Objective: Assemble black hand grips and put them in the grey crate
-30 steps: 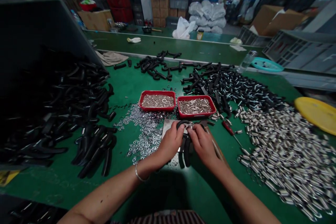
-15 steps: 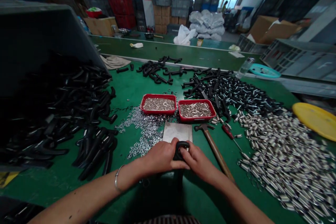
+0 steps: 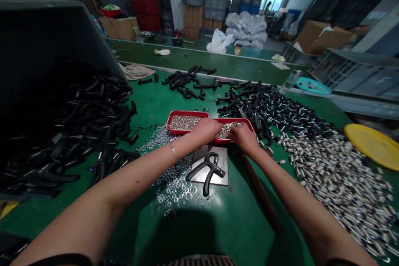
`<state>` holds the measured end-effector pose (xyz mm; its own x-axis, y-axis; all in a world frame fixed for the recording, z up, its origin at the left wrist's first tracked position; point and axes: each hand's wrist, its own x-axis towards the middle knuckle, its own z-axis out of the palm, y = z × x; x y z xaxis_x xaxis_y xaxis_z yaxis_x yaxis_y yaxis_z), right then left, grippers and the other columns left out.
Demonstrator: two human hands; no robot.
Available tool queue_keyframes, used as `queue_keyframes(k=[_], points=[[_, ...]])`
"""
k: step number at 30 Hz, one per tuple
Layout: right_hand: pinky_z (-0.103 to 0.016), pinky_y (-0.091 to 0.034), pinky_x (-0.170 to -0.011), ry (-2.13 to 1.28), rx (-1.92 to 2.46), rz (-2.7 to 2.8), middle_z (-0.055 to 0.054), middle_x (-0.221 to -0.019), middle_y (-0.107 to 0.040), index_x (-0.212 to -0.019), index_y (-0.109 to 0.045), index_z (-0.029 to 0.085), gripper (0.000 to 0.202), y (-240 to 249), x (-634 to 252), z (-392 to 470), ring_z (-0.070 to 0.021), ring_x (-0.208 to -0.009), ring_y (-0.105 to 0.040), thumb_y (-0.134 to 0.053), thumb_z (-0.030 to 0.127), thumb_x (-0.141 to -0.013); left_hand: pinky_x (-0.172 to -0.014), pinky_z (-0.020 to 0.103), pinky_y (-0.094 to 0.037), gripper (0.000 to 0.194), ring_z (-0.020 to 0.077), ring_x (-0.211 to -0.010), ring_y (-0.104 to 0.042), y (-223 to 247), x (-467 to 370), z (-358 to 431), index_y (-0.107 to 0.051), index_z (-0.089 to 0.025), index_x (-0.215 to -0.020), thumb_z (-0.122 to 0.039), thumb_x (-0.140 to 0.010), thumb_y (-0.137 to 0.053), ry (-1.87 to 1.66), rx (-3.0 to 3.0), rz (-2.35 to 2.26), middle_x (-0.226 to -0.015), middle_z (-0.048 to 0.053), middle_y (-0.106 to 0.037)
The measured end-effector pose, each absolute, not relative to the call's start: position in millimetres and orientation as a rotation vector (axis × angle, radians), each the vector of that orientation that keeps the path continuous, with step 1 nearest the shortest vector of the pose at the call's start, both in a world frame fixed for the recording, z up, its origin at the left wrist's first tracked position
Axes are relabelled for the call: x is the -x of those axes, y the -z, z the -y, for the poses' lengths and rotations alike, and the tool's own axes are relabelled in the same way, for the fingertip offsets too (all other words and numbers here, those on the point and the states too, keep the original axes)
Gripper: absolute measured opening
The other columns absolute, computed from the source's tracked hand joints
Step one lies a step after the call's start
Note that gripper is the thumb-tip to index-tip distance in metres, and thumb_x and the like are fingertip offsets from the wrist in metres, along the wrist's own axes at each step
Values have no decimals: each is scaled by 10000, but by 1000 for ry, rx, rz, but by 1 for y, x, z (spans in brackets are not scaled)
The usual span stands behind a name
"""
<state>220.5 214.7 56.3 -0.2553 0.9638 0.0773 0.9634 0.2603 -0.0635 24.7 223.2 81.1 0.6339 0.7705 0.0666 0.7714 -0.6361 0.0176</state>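
A black hand grip exerciser [image 3: 209,170] with a coil spring at its top lies on the square metal plate [image 3: 222,179], touched by neither hand. My left hand [image 3: 206,129] reaches over the inner ends of two red trays, its curled fingertips at the left end of the right tray [image 3: 229,141] of small metal pins. In that same tray, my right hand [image 3: 245,137] has its fingers bent and drawn together among the pins. Whatever either hand pinches is hidden. The left tray [image 3: 168,124] is full of tiny metal parts.
A hammer [image 3: 260,191] lies partly under my right forearm. Loose washers [image 3: 174,183] spread left of the plate. Springs [image 3: 336,174], bolts [image 3: 280,108] and a yellow lid [image 3: 374,145] are on the right. Black handles [image 3: 106,112] spill from a grey bin [image 3: 87,20] on the left.
Both hands have let go of the hand grip exerciser, which now lies on the plate. They have moved forward to the right red tray.
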Motion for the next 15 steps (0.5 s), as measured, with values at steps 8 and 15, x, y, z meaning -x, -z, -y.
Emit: queue_keyframes(k=[8, 15], points=[[-339, -438, -856, -22, 1832, 2378, -178, -1038, -689, -959, -685, 115, 222, -26, -202, -242, -283, -1050, -559, -466, 106, -928, -872, 426, -433, 204, 292, -864, -688, -40, -68, -262, -739, -97, -869, -109, -905, -539, 39, 2865, 1325, -890, 175, -744], [-341, -456, -795, -134, 1761, 2023, -132, -965, -693, -1022, -601, 143, 234, -16, -207, -238, -247, -892, -615, -421, 290, -998, -898, 429, -430, 217, 276, -974, -644, -34, -54, -249, -677, -116, -1013, -173, -964, -473, 352, 2798, 1402, -1005, 150, -710]])
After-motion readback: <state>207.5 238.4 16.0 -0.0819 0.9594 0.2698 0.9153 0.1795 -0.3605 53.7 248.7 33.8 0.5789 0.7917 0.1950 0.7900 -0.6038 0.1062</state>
